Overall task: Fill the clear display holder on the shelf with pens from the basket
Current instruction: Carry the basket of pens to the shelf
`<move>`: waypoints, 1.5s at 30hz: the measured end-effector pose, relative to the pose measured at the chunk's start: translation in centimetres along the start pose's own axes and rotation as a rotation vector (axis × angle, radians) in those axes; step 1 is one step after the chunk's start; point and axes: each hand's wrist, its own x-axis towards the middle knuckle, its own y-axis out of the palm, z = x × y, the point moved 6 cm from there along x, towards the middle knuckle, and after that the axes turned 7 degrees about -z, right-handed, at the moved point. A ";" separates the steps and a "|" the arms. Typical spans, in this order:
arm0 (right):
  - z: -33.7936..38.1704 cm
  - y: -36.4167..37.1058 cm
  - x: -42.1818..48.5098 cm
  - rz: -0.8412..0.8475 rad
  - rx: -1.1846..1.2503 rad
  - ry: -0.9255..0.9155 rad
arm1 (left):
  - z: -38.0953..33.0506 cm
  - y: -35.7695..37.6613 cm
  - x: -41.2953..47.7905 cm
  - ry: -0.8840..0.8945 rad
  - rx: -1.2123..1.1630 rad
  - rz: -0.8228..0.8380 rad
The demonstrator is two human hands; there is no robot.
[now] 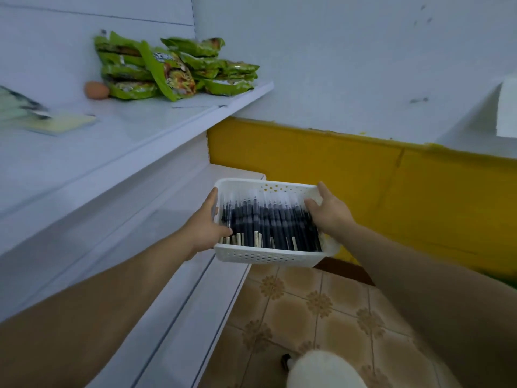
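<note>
Basket (268,256), white and perforated, is held in the air at the right end of the lower shelf (223,175). Its left side is over the shelf's corner, the rest over the tiled floor (321,309).

Left hand (205,225) grips the left wall, thumb hooked inside over the pens (268,222), a finger stretched along the outside. Right hand (330,214) grips the right wall the same way: one digit inside, the others outside. Fingers beneath the basket are hidden.

The pens are dark-barrelled and lie packed side by side, filling the basket bottom. Their number is too blurred to count.

Open room lies to the right, with floor running to the yellow wall band (363,169). The upper shelf (156,127) juts out above and left, with its front edge overhanging the lower one.

On the upper shelf, green packets (173,68) are heaped at the back right, an egg (96,90) touches their left side, and a yellow pad (64,123) lies nearer the front.

A blurred pale thing (19,105) is cut by the left edge and cannot be made out. A white rounded shape (324,371) is cut by the bottom edge, unclear.
</note>
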 end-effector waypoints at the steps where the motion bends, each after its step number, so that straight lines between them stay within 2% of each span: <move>1: 1.2 0.9 0.3 0.006 -0.005 -0.015 | 0.7 -1.2 0.2 -0.007 0.000 -0.021; 6: 7.8 6.1 0.5 0.077 0.020 -0.112 | 4.9 -8.0 0.1 -0.058 0.012 -0.129; 13: 17.3 13.5 -0.8 0.225 0.026 -0.360 | 10.8 -16.6 -3.1 -0.149 0.014 -0.311; 20: 25.1 19.5 -3.2 0.394 0.035 -0.586 | 15.9 -21.9 -8.2 -0.384 0.072 -0.508; 27: 29.0 23.4 -8.4 0.601 0.080 -0.729 | 17.5 -22.2 -16.1 -0.367 -0.096 -0.749; 31: 29.3 24.8 -12.3 0.699 0.102 -0.784 | 18.5 -21.2 -21.4 -0.469 -0.149 -0.844; 38: 29.7 23.9 -22.8 0.826 0.087 -0.977 | 18.1 -18.3 -33.2 -0.563 -0.226 -1.072; 45: 28.4 24.0 -36.2 0.963 0.067 -1.194 | 17.3 -13.0 -47.6 -0.702 -0.194 -1.279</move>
